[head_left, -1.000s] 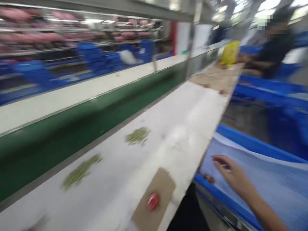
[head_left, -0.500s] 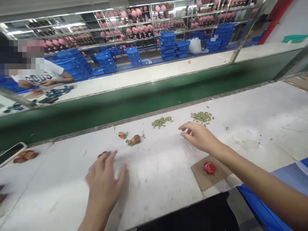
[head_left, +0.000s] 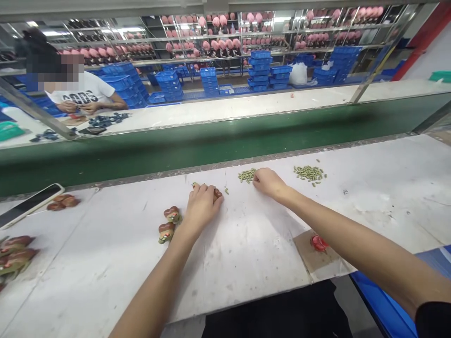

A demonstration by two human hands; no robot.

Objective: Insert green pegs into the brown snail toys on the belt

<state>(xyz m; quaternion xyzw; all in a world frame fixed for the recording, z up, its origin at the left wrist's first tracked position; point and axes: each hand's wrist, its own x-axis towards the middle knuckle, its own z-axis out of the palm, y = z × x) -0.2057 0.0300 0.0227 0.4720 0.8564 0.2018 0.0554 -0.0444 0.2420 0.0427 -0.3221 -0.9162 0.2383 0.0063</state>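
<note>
My left hand point(head_left: 201, 203) is curled over a small brown painted figure point(head_left: 217, 193), its fingers closed around it and hiding most of it. Part of another small piece pokes out beyond the fingertips. Two brown-and-green figures point(head_left: 172, 214) lie beside my left wrist. My right hand point(head_left: 268, 182) is at the right edge of a pile of small green pellet-like pieces point(head_left: 245, 175), its fingertips pinched together. Whatever is between them is hidden. A second pile of green pieces point(head_left: 310, 173) lies farther right, and one loose green piece point(head_left: 227, 191) rests between my hands.
A red cap-like container point(head_left: 319, 243) sits on brown cardboard point(head_left: 310, 263) under my right forearm. At left are a phone point(head_left: 31, 206), brown pieces point(head_left: 63, 202) and more figures point(head_left: 16, 256). Across the green gap, a person point(head_left: 88, 91) works at another white bench point(head_left: 211, 108).
My left hand has moved away from me and right, onto the figure. My right hand has shifted left to the nearer green pile, its fingers now pinched. The camera view has turned slightly left.
</note>
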